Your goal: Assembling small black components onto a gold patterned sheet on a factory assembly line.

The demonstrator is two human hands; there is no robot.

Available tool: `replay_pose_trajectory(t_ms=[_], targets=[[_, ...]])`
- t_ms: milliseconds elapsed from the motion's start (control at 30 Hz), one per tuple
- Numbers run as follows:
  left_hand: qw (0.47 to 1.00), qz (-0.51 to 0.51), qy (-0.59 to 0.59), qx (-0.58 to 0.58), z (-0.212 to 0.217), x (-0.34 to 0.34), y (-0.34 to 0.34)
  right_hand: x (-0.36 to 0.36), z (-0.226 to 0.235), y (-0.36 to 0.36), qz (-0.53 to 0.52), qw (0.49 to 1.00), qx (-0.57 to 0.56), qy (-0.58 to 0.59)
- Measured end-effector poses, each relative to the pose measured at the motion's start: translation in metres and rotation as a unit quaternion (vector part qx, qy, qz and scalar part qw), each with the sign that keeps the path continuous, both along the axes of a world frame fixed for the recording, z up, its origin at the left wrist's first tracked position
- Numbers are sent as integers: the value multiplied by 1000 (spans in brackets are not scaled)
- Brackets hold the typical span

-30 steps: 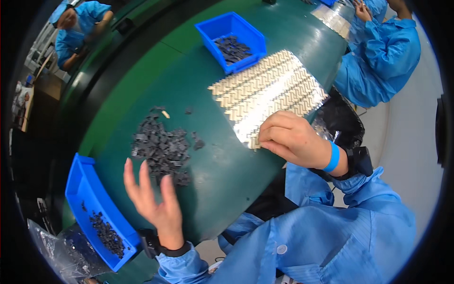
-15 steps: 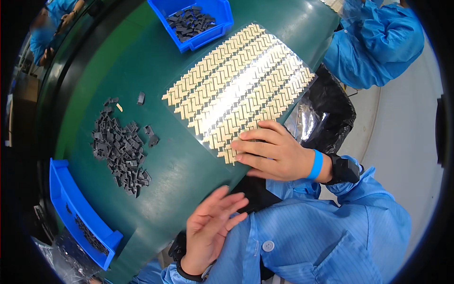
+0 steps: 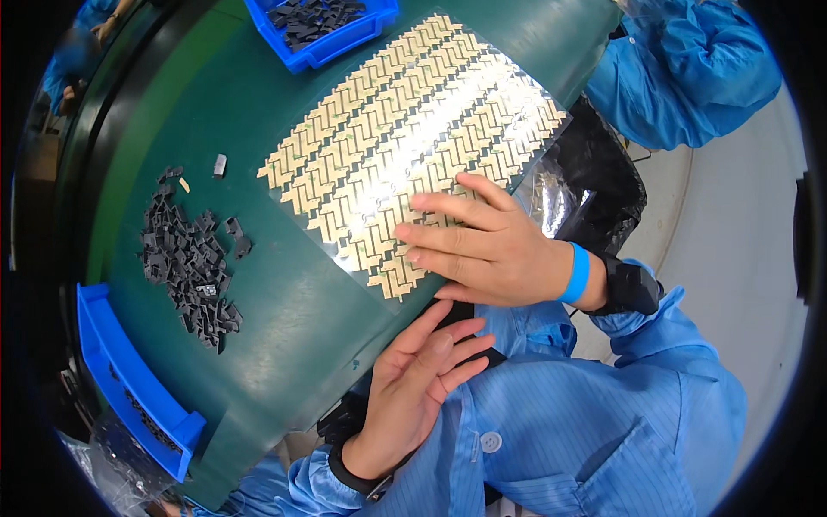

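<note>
A clear sheet carrying rows of pale yellow L-shaped stickers [image 3: 345, 142] lies slanted on the green table, with a bright glare band across it. My right hand [image 3: 487, 246] rests over the sheet's near corner, fingers spread and holding nothing that I can see. Below it, at the table's near edge, my left hand [image 3: 418, 383] is turned palm up, fingers apart and empty. To the left lies a loose heap of small dark grey plastic pieces [image 3: 177, 258]. A single piece [image 3: 220, 165] sits apart above the heap, and a small pale strip [image 3: 183, 184] lies by its top.
A blue bin [image 3: 323, 53] of dark grey pieces stands at the far side. Another blue bin [image 3: 142, 388] is at the near left, beside clear plastic bags [image 3: 121, 465]. A black plastic bag [image 3: 603, 177] hangs off the table's right edge, near a person in a blue sleeve [image 3: 680, 77].
My left hand has moved right and up, closer to my right hand. My right hand has slid slightly farther onto the sheet. The whole view has shifted a little.
</note>
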State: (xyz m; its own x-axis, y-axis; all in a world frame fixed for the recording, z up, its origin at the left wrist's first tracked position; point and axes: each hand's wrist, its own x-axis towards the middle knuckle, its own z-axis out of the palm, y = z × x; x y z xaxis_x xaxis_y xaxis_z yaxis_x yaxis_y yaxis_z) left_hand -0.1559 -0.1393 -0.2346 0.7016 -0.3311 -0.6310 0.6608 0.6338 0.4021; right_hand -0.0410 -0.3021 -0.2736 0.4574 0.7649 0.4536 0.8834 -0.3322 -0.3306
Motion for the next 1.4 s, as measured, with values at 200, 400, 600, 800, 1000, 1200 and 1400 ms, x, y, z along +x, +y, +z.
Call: replay_pose_trajectory(t_ms=[200, 400, 600, 800, 1000, 1200, 1400], targets=[[999, -17, -9, 40, -6, -6, 5, -3, -7, -13, 12, 999, 36, -2], [995, 75, -56, -35, 0, -9, 8, -5, 2, -6, 15, 995, 83, 45], [984, 147, -47, 86, -1, 4, 5, 4, 19, 8, 60, 976, 128, 168], [979, 142, -94, 110, -12, -3, 5, 2, 19, 21, 106, 951, 138, 255], [974, 158, -94, 135, -10, 2, -3, 1, 19, 24, 92, 959, 105, 247], [974, 163, -79, 136, -11, 2, 0, -2, 34, 29, 64, 967, 23, 248], [978, 151, -46, 134, -5, 1, 5, 5, 26, 27, -9, 938, 110, 328]])
